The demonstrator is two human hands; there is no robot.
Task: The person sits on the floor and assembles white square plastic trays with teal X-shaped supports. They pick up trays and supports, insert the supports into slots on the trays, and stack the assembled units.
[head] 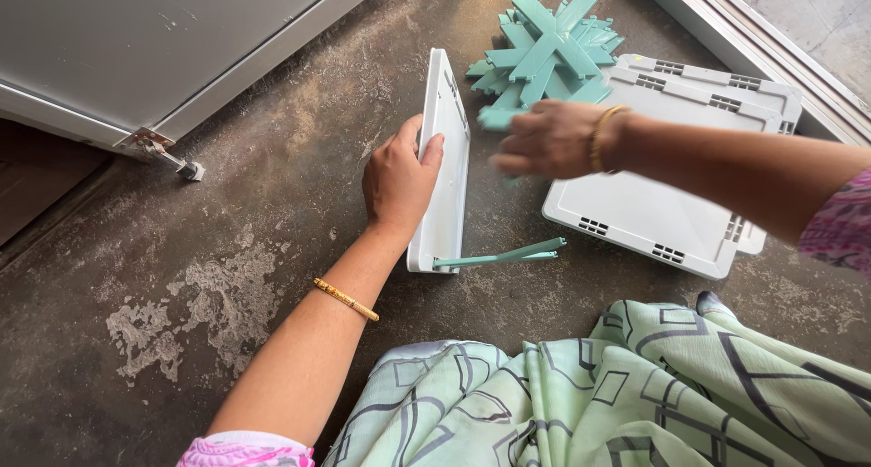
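White stacked plastic panels (662, 204) are seen lying flat on the concrete floor (227, 249), just beyond the right fingers, and a heap of teal cross-shaped connectors (549, 49) is piled past them. A white panel (442, 167) is held upright on its edge by the left hand (397, 178), fingers wrapped over its top edge; a teal strip (499, 255) juts from its lower end. The right hand (549, 140) is blurred, curled on a teal connector piece (497, 117).
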